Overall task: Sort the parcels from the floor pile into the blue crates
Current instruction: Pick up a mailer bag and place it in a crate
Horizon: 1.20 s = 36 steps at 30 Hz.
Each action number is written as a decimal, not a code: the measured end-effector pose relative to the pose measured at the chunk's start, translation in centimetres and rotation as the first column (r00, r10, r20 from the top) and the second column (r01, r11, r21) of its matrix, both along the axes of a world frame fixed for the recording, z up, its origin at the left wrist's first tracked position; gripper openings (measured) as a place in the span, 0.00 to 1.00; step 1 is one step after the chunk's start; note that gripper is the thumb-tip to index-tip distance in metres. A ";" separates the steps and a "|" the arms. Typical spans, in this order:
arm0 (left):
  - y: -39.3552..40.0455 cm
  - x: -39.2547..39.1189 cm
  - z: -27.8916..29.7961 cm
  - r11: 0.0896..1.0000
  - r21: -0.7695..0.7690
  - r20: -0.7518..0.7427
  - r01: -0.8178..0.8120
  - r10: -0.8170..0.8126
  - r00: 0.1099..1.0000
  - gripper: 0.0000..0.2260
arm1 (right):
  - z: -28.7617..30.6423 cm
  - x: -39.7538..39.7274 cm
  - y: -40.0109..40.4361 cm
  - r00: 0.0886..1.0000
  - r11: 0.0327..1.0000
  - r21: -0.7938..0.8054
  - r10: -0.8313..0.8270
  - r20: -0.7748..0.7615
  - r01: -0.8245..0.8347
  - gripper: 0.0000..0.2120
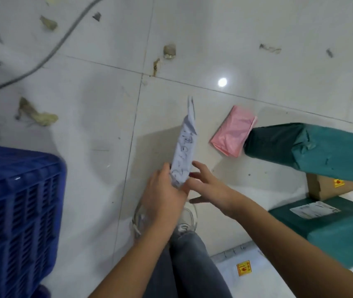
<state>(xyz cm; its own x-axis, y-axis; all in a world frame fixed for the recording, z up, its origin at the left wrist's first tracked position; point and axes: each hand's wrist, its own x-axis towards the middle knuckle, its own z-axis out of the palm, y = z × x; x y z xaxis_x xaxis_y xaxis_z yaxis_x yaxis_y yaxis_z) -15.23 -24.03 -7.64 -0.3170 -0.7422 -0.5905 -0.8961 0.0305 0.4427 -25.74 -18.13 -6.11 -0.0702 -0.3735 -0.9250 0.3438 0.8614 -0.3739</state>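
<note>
One white parcel (183,149) upright, long axis vertical; left hand (162,196) grips base

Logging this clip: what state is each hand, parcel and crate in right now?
Left hand: grips the white parcel's lower end.
Right hand: open, fingers beside the parcel.
White parcel: held off the floor.
Pink parcel: lying on the floor.
Blue crate: contents not visible.

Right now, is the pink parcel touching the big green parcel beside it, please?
Cannot tell. In the head view the green parcel overlaps the pink parcel's right edge, so any contact or gap is hidden.
</note>
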 end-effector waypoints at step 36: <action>-13.8 17.6 40.1 0.615 0.661 -0.612 -0.431 0.773 0.165 0.26 | 41.5 7.5 -14.6 0.323 0.868 -0.409 -0.315 -0.892 -0.283 0.37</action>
<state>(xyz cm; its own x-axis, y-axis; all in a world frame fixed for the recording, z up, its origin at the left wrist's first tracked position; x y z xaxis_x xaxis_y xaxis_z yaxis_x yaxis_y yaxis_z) 2.39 -37.80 32.51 -0.2562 -0.7928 -0.5530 0.2318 -0.6058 0.7611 -18.28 -32.76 35.37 -0.7524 -0.6576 0.0380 -0.4700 0.4954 -0.7305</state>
